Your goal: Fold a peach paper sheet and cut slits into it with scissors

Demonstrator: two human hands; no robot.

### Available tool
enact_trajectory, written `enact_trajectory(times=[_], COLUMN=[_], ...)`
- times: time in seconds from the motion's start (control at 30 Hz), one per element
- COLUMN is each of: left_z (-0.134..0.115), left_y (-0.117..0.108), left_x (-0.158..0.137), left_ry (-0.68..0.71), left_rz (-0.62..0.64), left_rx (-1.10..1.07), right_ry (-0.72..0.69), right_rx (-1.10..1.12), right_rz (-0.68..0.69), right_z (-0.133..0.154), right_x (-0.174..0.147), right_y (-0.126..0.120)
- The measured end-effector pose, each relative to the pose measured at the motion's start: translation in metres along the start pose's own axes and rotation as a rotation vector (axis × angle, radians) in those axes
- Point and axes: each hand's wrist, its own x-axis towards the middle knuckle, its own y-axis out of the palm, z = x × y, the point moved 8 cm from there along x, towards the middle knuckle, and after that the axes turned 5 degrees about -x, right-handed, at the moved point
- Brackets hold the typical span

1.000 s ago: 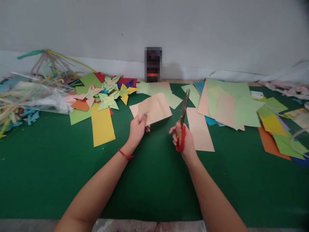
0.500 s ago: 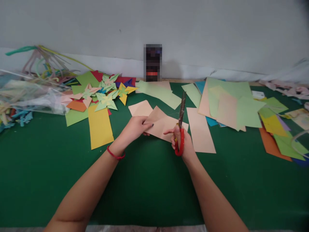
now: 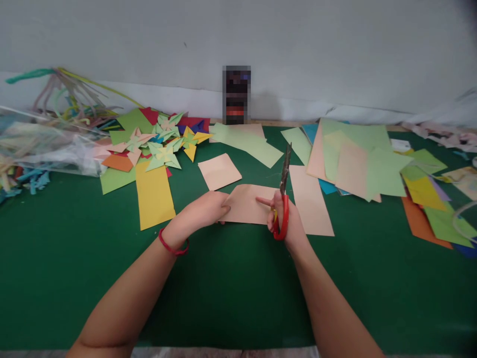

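My left hand (image 3: 210,208) pinches the left end of a pale pink sheet of paper (image 3: 248,205), thumb on top and fingers underneath. Red-handled scissors (image 3: 283,211) sit in my right hand (image 3: 281,216), their blades closed and pointing away from me. The index finger of that hand reaches over the right part of the sheet; whether it also grips the paper is hard to see. Just beyond lies a pale pink square of paper (image 3: 219,171). A pale pink strip of paper (image 3: 311,204) lies to the right, partly behind my right hand.
Folded paper stars (image 3: 164,155) and a yellow sheet (image 3: 154,196) lie at left, beside a clear plastic bag (image 3: 55,149). Light green sheets (image 3: 354,144) and coloured papers (image 3: 432,199) lie at right. A blurred dark object (image 3: 236,94) stands against the wall on the green table (image 3: 231,298).
The held sheet, creased and raised in a peak before, now lies flatter and lower. My left hand has moved slightly left and towards me; the scissors have shifted a little right.
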Motion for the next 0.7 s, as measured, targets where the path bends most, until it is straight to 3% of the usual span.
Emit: enact_trajectory(times=[0.13, 0.33, 0.53, 0.7], left_z=[0.000, -0.016, -0.016, -0.019], left_y=[0.000, -0.024, -0.051, -0.065], left_x=[0.000, -0.011, -0.018, -0.026], left_ry=[-0.007, 0.043, 0.061, 0.096], left_rz=[0.013, -0.111, -0.375, -0.548], left_rx=[-0.160, -0.440, -0.528, -0.602], right_ry=[-0.026, -0.107, -0.241, -0.309], right_rx=[0.003, 0.106, 0.242, 0.201], right_rz=[0.023, 0.052, 0.069, 0.148], right_z=[0.003, 0.008, 0.013, 0.020], right_x=[-0.001, -0.005, -0.005, -0.008], right_y=[0.002, 0.006, 0.008, 0.014])
